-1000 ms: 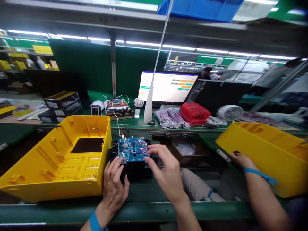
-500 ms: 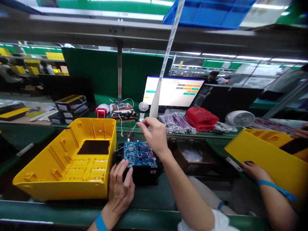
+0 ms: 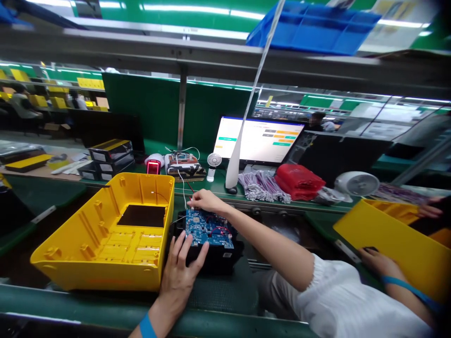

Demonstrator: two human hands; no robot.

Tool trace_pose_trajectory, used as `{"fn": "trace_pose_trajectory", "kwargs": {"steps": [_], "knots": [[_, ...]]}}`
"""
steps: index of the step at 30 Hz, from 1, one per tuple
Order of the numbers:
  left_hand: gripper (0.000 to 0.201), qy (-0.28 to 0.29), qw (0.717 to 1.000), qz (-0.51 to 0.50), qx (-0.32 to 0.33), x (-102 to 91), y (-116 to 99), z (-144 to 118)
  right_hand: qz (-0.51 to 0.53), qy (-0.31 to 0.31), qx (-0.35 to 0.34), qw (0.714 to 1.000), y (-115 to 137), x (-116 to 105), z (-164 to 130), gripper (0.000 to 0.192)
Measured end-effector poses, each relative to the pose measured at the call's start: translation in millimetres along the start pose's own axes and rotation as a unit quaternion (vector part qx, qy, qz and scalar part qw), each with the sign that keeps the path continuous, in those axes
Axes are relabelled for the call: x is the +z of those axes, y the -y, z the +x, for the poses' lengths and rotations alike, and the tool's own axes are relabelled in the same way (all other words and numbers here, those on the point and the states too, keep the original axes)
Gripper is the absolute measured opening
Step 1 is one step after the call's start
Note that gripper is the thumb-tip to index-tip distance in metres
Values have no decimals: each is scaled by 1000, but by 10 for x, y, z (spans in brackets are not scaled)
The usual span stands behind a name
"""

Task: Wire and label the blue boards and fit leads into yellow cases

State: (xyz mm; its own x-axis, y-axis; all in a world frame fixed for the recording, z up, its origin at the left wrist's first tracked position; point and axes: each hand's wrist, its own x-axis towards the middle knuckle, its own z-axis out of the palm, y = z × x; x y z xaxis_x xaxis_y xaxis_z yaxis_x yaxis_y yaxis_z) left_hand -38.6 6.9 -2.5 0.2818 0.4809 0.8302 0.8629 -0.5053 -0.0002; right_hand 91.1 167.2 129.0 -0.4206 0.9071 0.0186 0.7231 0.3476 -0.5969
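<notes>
Fingers of the right hand (image 3: 206,199) have come down from mid-air and now pinch the white connector (image 3: 192,205) at the far edge of the blue circuit board (image 3: 208,228). Left hand (image 3: 181,274) stays spread open, steadying the black module (image 3: 214,258) beside the yellow housing (image 3: 109,234) on the green belt (image 3: 225,293). Plugging seems underway.

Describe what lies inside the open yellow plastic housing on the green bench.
Inside the open yellow plastic housing lies a dark rectangular panel on its floor, with moulded ribs and a thin red wire near the back wall. The near wall hides the front floor.
</notes>
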Motion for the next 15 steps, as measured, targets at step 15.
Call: {"fn": "trace_pose_trajectory", "kwargs": {"steps": [15], "knots": [[56, -45, 999, -2, 24, -766, -75, -84, 166, -30, 20, 985, 45, -91, -4, 23]]}}
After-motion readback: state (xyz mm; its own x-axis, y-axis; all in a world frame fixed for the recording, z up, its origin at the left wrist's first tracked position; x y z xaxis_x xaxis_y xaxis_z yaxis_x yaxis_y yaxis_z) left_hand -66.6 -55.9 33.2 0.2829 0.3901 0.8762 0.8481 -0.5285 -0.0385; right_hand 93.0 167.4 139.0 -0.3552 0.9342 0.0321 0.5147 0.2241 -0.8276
